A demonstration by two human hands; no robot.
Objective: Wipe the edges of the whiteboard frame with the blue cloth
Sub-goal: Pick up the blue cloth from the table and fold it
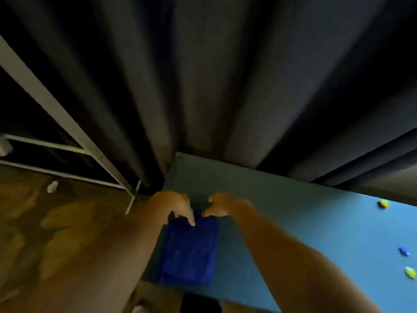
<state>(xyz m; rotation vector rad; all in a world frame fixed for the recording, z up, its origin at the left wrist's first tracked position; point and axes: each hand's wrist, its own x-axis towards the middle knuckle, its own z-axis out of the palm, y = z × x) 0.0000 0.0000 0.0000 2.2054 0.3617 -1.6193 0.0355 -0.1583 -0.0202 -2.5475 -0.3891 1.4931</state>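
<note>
A folded dark blue cloth [189, 251] lies flat on a light blue surface [293, 222], close to its left edge. My left hand [173, 205] hovers over the cloth's far left corner, fingers pointing down, a fingertip touching the cloth. My right hand [220, 205] is at the cloth's far right corner, fingers curled toward it; whether it pinches the cloth is unclear. No whiteboard frame can be made out in this dim, blurred view.
Dark pleated curtains [214, 86] hang right behind the surface. A pale metal frame [56, 109] slants on the left above a brown mottled floor [56, 233]. Small yellow and blue pieces [383, 203] lie on the surface at far right.
</note>
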